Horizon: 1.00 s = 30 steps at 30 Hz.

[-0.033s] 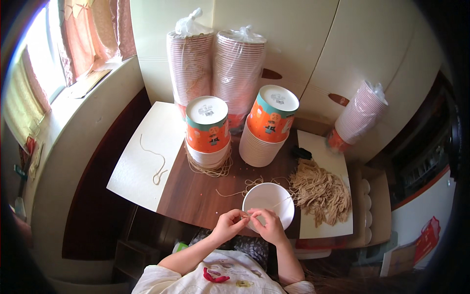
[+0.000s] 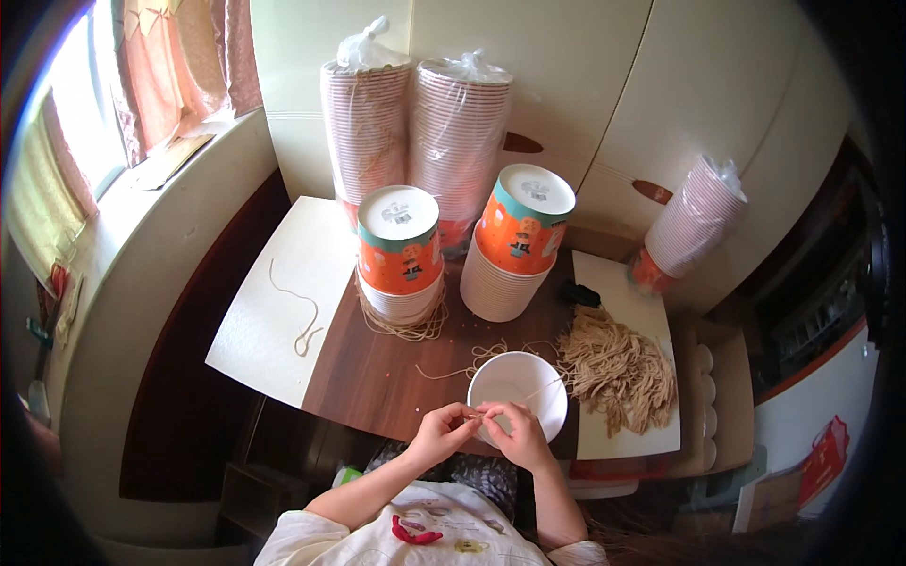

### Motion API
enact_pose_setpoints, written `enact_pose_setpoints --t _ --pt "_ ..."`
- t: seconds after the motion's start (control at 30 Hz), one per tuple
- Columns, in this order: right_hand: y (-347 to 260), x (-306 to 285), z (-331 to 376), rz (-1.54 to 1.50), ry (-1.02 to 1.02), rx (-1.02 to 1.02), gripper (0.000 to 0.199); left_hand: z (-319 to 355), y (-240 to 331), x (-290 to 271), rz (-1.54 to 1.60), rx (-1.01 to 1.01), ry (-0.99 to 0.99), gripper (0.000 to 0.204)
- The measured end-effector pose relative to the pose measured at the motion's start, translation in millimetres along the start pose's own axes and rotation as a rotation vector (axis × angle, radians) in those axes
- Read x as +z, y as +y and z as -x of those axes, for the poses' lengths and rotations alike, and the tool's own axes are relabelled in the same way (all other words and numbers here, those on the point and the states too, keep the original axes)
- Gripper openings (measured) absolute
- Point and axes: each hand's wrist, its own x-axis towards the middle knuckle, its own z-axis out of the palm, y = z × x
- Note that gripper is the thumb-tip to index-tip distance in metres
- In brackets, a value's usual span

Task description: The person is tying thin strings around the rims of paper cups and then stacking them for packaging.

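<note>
A white paper bucket (image 2: pixel 510 375) stands at the table's near edge, its open mouth facing me. At its near left rim my left hand (image 2: pixel 444 434) and my right hand (image 2: pixel 516 434) meet, fingertips pinched together. What shows between them looks like a small bit of tan cord, mostly hidden by the fingers. One strand of cord (image 2: pixel 545 387) crosses the inside of the bucket at its right. More loose cord (image 2: pixel 491 353) curls on the table just behind it. A big bundle of tan cords (image 2: pixel 618 373) lies to the right.
Two upside-down bucket stacks with orange printed sides, the left one (image 2: pixel 400 250) ringed by cord and the right one (image 2: pixel 517 236), stand mid-table. Tall bagged stacks (image 2: pixel 368 123) rise behind. Another bagged stack (image 2: pixel 696 222) leans at the right, above a cardboard box (image 2: pixel 731 377). A single cord (image 2: pixel 307 321) lies at left.
</note>
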Motion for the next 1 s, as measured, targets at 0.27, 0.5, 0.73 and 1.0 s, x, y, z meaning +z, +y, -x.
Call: enact_pose_setpoints --t 0.27,0.5,0.73,1.0 --pt "-6 -12 -2 -0.011 -0.079 0.09 0.007 -5 8 2 0.117 -0.015 -0.049 0.012" --pt "-6 -13 -1 -0.031 -0.034 0.076 0.007 -8 8 5 0.074 -0.006 -0.049 0.015" --pt "-3 -12 3 -0.056 -0.007 0.126 0.008 -8 15 1 -0.148 0.045 0.019 0.014" --pt "-3 -12 3 -0.076 0.009 0.124 0.007 -9 36 -7 -0.349 0.048 -0.082 0.014"
